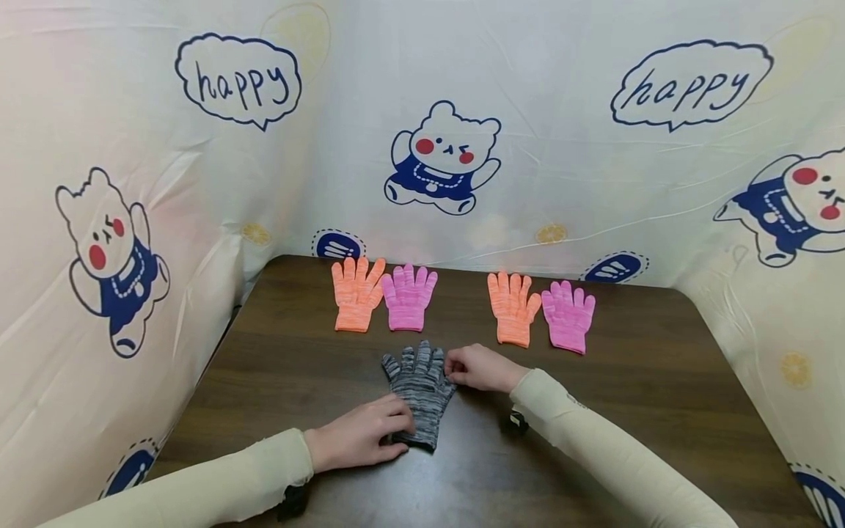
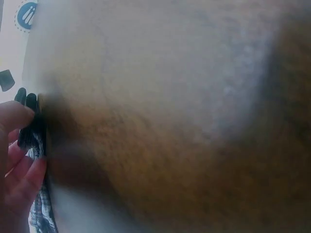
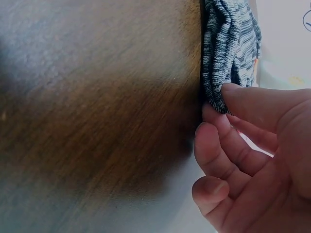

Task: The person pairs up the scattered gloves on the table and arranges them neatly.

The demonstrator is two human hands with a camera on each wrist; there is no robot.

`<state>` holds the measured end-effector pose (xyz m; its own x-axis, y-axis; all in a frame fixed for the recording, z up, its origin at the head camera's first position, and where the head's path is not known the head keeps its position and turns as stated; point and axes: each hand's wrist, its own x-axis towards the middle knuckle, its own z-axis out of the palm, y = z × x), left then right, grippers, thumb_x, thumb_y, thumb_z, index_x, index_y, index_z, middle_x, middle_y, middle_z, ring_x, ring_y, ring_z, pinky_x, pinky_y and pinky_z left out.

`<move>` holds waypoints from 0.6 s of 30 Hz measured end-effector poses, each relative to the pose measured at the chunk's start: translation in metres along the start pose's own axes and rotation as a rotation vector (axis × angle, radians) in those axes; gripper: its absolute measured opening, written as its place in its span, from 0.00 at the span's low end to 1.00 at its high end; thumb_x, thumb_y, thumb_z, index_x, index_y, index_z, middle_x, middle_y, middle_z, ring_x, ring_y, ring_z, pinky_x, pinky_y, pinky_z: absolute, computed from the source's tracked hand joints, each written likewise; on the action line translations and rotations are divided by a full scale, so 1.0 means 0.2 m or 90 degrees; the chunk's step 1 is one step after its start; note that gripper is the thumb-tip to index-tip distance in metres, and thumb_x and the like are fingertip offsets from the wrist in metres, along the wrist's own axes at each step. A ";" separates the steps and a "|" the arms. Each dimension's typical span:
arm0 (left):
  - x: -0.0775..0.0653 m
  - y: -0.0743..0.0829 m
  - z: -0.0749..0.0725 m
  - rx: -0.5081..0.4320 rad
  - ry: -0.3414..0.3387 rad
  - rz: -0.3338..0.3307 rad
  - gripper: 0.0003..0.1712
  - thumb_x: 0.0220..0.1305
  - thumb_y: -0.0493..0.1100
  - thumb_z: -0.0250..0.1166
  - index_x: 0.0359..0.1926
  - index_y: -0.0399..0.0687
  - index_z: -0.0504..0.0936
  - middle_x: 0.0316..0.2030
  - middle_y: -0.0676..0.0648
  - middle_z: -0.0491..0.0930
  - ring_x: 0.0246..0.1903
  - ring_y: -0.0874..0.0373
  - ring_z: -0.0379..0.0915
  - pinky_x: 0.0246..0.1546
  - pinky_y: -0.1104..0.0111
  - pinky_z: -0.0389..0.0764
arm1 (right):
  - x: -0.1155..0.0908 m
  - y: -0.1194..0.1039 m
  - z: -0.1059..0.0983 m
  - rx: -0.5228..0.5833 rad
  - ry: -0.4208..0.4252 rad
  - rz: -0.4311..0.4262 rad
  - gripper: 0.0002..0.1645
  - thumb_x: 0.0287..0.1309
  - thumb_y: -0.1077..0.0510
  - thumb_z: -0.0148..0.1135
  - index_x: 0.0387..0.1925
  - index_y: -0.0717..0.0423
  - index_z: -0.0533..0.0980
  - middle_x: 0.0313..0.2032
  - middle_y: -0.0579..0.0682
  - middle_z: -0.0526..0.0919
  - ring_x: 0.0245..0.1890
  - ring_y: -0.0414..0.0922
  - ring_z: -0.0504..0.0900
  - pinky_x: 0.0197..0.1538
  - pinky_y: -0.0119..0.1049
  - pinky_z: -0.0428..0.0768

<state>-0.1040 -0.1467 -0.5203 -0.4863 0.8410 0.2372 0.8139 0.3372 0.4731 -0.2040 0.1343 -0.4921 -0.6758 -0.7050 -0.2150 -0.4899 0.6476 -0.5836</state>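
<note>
On the near half of the bench, between both hands and in front of a row of brighter gloves, I see the gray glove, lying flat with its cuff toward the person. The left hand is bent over the left corner of the cuff, its fingers curled with the thumb against the knit; they seem to pinch it, perhaps to keep that end from sliding. The right hand is at the glove's upper right edge, thumb over the folded knit and a finger behind it, pinching; the other fingers are loosely bent. Gripping opposite ends like this would, I judge, let the knit be pulled straight. Further back, an orange glove and a pink glove lie side by side; to the right, past a gap, are a second orange glove and a second pink glove. All four have their cuffs toward the person, probably so their shapes show plainly, and neither hand touches them.
</note>
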 end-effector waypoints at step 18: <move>0.03 0.00 -0.01 0.099 0.076 0.051 0.07 0.71 0.43 0.69 0.48 0.54 0.88 0.46 0.57 0.83 0.51 0.62 0.77 0.54 0.65 0.79 | 0.01 -0.02 0.00 0.005 0.040 0.023 0.09 0.74 0.53 0.62 0.36 0.51 0.80 0.23 0.41 0.76 0.22 0.36 0.71 0.29 0.31 0.72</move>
<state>-0.1083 -0.1420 -0.5181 -0.4449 0.8147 0.3719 0.8862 0.3405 0.3141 -0.2046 0.1303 -0.4901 -0.7259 -0.6619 -0.1867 -0.4610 0.6698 -0.5822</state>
